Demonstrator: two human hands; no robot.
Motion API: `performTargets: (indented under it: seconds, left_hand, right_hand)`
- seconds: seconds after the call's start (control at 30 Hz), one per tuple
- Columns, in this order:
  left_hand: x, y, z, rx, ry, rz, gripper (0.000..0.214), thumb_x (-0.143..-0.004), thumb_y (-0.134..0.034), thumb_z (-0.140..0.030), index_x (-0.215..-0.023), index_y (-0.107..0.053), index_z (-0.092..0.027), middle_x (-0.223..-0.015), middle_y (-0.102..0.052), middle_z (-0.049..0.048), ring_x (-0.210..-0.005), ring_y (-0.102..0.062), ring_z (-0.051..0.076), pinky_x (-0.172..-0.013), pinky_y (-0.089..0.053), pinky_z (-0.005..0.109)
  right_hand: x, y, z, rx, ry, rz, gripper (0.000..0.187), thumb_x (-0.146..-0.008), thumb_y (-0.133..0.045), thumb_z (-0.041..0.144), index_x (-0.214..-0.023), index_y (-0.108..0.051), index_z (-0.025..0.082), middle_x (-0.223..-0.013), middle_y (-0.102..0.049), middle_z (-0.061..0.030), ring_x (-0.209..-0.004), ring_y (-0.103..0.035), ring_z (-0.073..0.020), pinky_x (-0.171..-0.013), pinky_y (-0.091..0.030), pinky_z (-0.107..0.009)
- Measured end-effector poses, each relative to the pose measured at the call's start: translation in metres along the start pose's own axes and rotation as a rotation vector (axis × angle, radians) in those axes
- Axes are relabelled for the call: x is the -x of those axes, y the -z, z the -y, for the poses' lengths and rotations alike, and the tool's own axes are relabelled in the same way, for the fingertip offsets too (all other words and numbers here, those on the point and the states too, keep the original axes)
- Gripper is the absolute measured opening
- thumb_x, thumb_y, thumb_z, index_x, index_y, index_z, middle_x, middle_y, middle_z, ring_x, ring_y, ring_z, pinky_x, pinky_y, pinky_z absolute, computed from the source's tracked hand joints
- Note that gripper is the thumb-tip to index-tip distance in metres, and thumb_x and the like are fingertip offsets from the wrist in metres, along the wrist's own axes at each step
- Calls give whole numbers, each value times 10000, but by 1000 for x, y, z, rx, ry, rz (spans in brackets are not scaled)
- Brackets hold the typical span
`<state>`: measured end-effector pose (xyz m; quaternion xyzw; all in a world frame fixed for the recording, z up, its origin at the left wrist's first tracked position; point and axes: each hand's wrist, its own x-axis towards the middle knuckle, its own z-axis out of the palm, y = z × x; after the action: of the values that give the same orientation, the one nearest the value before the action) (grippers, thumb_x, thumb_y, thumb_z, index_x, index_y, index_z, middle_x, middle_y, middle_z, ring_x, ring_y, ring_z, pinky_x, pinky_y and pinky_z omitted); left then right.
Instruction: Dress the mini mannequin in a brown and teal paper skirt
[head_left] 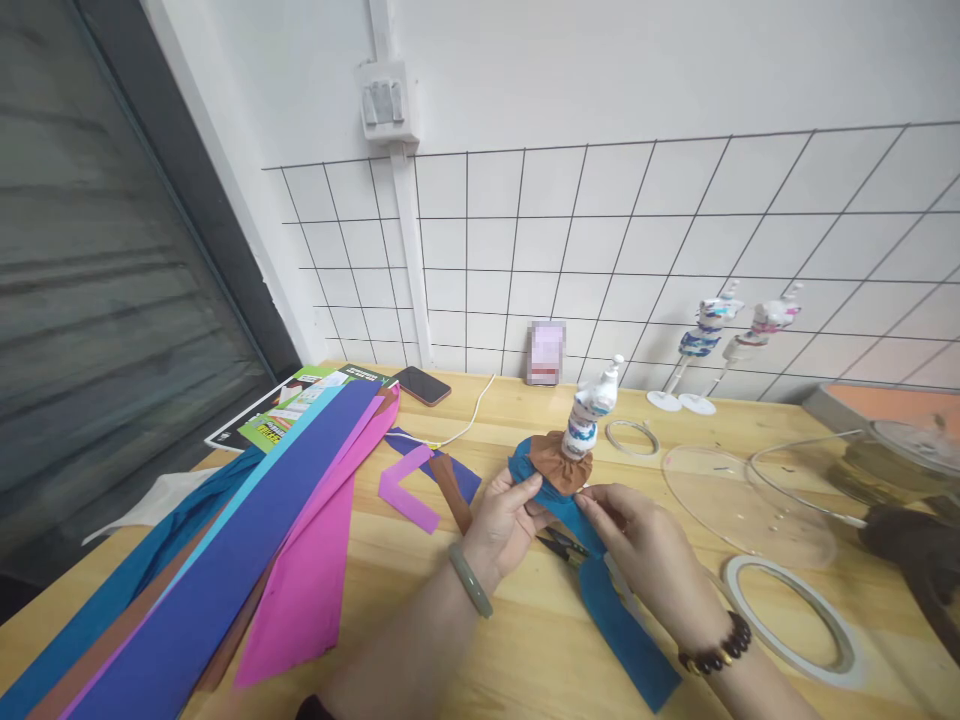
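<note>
Between left grip and right grip: blue strip, figurine above.

It looks like a craft workroom: coloured paper strips crowd the lower left of the wooden desk, scissors lie at lower centre, a ring of white tape at lower right, and wrapped figures stand on stems at right.

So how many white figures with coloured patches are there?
3: one figure in a brown ruffled skirt, between the left hand and right hand; another and a third on white stands by the white gridded wall.
</note>
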<state>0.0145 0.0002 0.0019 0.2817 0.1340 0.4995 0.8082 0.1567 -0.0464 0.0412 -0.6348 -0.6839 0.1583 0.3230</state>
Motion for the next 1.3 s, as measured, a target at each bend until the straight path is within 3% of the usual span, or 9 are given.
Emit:
performTargets:
  seconds: [0.23,0.47,0.63,0.8,0.87,0.97,1.07,1.3]
  left_hand:
    - [1,-1,0,9,18,6,229,-784,-517,-169,-1008,-554,-143,-978,-627,94,-854,-594,178,-775,-443,337]
    - [1,-3,-2,-2,10,-8,228,-767,-541,-199,-981,-566,-127,-996,-619,117,-897,-581,204,-764,-432,319]
    - [1,-6,-3,17,-2,-20,245,-737,-572,-199,-974,-576,-141,-1034,-608,111,-947,-562,220,-795,-420,332]
    - [1,-6,-3,21,8,-31,223,-724,-582,-195,-943,-582,-152,-1004,-615,100,-932,-561,220,-794,-418,360]
    - [1,-4,-3,22,10,-42,216,-714,-592,-198,-926,-584,-158,-980,-618,92,-889,-569,202,-787,-420,360]
    - [0,-3,-3,27,11,-41,187,-720,-585,-199,-904,-587,-160,-925,-623,78,-823,-572,173,-779,-421,355]
    - [-1,-4,-5,28,-13,-10,201,-738,-554,-178,-935,-581,-153,-987,-607,95,-896,-553,190,-796,-414,355]
    - [0,-7,-7,29,-13,10,246,-751,-541,-170,-995,-560,-154,-1041,-593,96,-929,-549,190,-777,-424,323]
  right_hand:
    - [-13,-4,-6,-548,-202,131,260,-697,-576,448,-722,-562,189,-635,-621,-9,-584,-561,-147,-567,-438,-260]
    - [-12,-4,-3,-885,-307,293,321,-692,-606,431,-912,-606,199,-981,-653,-67,-862,-589,-185,-775,-446,-308]
    - [-15,11,-4,-773,-228,338,368,-701,-595,433,-979,-610,192,-986,-651,-75,-913,-579,-215,-834,-427,-340]
    - [-30,32,-8,-314,-205,33,493,-659,-611,474,-1065,-554,201,-968,-637,-89,-911,-576,-258,-778,-461,-393]
    - [-36,34,-4,-239,-143,-47,505,-649,-622,462,-1082,-537,218,-1040,-609,-95,-956,-556,-268,-764,-475,-401]
    - [-42,32,5,-276,8,-6,448,-670,-618,405,-1083,-537,251,-1148,-562,-72,-1062,-499,-263,-803,-470,-393]
    - [-45,28,11,-350,54,52,423,-691,-605,374,-1091,-535,260,-1174,-553,-61,-1085,-489,-257,-826,-462,-393]
    - [-47,20,20,-401,83,-64,405,-731,-575,359,-1110,-493,240,-1029,-615,-63,-967,-553,-212,-790,-462,-350]
